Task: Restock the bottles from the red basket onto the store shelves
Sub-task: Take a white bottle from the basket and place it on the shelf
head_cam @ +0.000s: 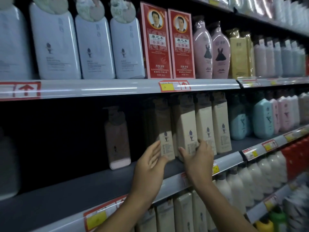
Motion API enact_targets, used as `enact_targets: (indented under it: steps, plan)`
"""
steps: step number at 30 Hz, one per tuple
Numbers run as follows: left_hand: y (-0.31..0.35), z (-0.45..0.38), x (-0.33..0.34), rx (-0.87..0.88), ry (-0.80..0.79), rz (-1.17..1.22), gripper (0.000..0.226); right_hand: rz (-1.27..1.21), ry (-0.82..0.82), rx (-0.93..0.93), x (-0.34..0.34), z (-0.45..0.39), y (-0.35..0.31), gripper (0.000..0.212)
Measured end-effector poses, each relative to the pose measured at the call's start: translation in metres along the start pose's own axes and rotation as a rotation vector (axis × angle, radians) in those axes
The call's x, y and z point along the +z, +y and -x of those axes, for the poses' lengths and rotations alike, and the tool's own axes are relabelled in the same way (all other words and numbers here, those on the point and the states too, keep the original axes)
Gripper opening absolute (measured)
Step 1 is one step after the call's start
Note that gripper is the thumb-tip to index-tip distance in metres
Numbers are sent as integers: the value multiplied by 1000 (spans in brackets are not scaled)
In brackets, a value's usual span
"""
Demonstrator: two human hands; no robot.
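Several tall beige bottles stand in a row on the dark middle shelf (pixel 87 186). My left hand (pixel 150 163) lies with fairly straight fingers against the left side of the leftmost beige bottle (pixel 164 131), near its base. My right hand (pixel 198 156) grips the second beige bottle (pixel 185 126) low down, thumb on its left edge and fingers round its right edge. Both bottles stand upright on the shelf. The red basket is out of view.
A lone pink-brown pump bottle (pixel 117 139) stands left of the hands, with a dark gap around it. Teal and pink bottles (pixel 263 119) fill the right. White bottles and red boxes (pixel 156 41) line the shelf above; beige and white bottles sit below.
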State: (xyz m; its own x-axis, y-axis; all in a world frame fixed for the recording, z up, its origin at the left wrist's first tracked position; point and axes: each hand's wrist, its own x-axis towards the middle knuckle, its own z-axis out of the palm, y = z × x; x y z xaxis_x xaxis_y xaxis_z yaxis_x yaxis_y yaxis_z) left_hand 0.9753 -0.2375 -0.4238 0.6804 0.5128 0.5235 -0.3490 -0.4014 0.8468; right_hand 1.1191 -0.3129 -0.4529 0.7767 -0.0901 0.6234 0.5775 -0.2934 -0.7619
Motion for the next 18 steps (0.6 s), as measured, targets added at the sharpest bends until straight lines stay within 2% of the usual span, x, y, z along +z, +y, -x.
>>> enact_targets:
  steps: [6,13,18]
  plan:
    - [22,15,-21,-15,37,42,41,-189,-55,-204,-25,49,-73,64]
    - [78,35,-101,71,123,43,43,-275,-114,-253,-51,93,-167,56]
    - [110,78,-172,76,162,24,41,-295,-189,-279,-69,151,-217,53]
